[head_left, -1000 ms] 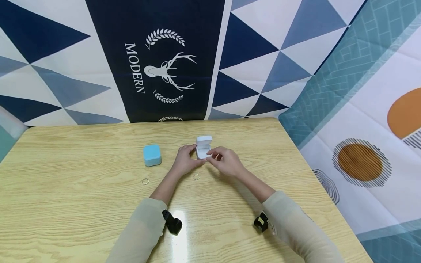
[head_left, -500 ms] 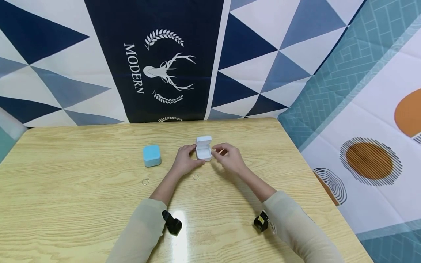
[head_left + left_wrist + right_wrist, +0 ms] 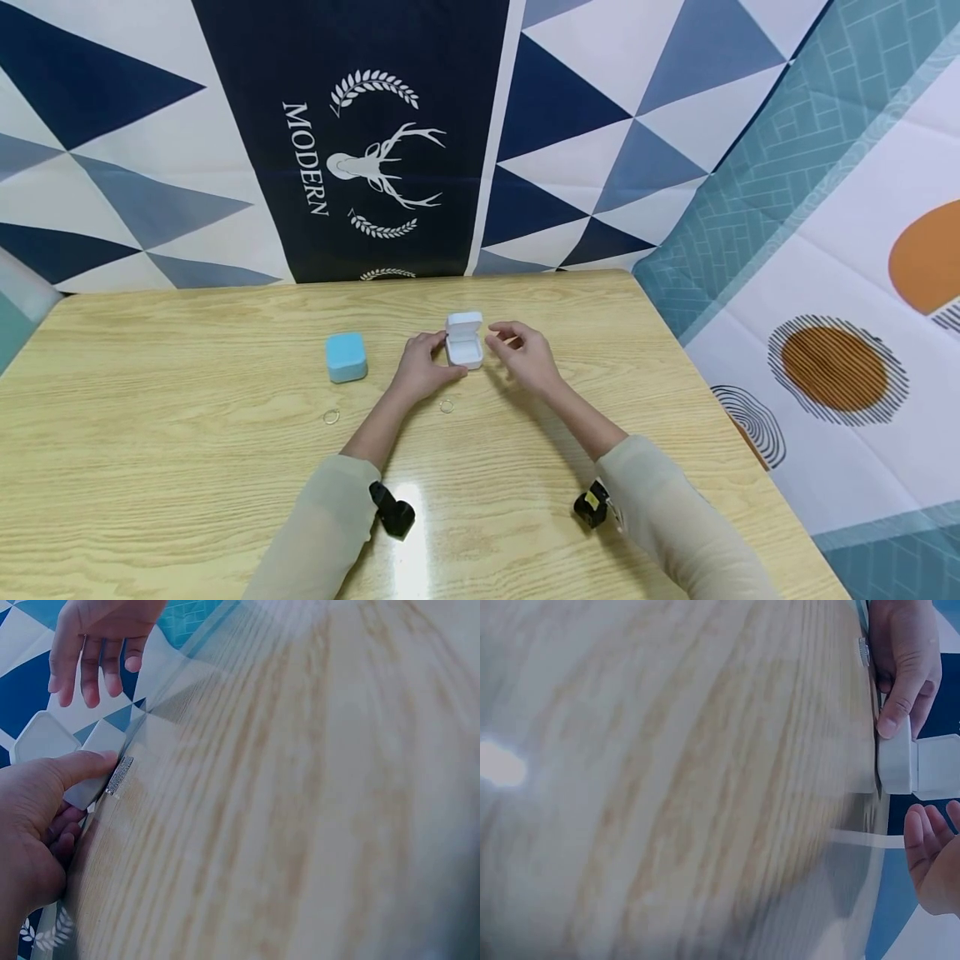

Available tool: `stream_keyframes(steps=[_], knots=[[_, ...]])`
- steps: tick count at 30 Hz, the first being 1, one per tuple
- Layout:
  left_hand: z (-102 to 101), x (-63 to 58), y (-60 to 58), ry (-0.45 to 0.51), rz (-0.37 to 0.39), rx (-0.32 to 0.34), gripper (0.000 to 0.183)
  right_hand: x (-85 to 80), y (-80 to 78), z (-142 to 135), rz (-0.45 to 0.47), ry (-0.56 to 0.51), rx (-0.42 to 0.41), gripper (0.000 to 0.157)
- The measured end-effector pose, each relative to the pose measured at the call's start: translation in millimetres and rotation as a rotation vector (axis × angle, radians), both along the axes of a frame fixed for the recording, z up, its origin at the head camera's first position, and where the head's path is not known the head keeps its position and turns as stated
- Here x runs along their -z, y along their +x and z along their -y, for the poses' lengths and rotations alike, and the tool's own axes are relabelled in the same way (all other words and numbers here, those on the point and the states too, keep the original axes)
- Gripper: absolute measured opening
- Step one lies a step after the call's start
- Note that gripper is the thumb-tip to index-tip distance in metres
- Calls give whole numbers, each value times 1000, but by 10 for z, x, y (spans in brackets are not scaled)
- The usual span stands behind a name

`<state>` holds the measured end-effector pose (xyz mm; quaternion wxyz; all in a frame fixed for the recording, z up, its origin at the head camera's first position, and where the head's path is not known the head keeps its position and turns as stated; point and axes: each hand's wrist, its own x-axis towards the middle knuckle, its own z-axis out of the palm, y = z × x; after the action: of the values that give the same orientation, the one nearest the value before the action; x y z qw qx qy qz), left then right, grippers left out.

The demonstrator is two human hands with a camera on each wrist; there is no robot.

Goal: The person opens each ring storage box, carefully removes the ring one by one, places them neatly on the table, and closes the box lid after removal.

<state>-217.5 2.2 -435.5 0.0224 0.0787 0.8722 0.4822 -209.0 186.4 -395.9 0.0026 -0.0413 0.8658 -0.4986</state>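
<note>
A small white ring box [image 3: 465, 353] stands with its lid raised near the far part of the table. My left hand [image 3: 423, 367] holds it at its left side; the left wrist view shows the thumb [image 3: 90, 763] along its front wall. To the right of the box, apart from it, is my right hand [image 3: 527, 358], fingers loosely bent around nothing, as the right wrist view also shows. A ring with a sparkling band [image 3: 120, 776] lies on the table just in front of the box. Only the white interior shows inside the box; finer detail is too small to tell.
A light blue box [image 3: 347, 358] with its lid down sits left of my left hand. A second ring [image 3: 326, 418] lies in front of it on the wooden table [image 3: 187, 433]. A patterned cloth wall [image 3: 390, 50] rises behind the table's far edge.
My right hand has drawn back from the white ring box's front opening to its right side, its fingers parting from the box. The left hand stays in place on the box.
</note>
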Motion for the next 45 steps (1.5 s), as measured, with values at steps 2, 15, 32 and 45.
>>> stream_keyframes(steps=[2,15,32,45], knots=[[0,-5,4,4,0,0,73,-11,-6,9,4,-7,11,33],[1,-4,12,-5,-8,6,73,-106,-69,75,71,-91,44,44],[4,13,1,-10,3,6,74,-169,-164,192,174,-175,23,58],[-1,-19,20,-8,-1,14,71,-183,-188,245,197,-174,31,57]])
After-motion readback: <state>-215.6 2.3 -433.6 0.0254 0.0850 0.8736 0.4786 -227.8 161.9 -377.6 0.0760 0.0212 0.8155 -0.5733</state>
